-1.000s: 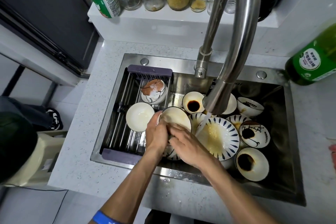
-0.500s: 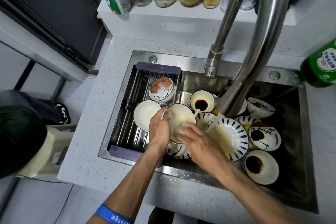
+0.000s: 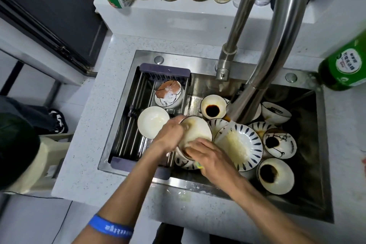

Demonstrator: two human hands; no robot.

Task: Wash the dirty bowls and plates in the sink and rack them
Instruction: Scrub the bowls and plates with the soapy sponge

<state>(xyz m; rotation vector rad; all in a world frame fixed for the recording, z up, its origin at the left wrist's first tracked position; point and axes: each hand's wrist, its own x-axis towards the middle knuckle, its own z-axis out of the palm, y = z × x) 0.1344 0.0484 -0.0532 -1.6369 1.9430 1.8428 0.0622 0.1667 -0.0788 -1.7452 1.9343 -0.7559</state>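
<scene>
Speckled white counter (image 3: 89, 156) around a steel sink (image 3: 326, 184), green bottle (image 3: 344, 67) on its right edge

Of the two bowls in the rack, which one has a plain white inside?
The plain bowl, on the side of the rack nearer the person, beside the left hand. The other racked bowl, behind it, is orange-brown and white inside.
</scene>
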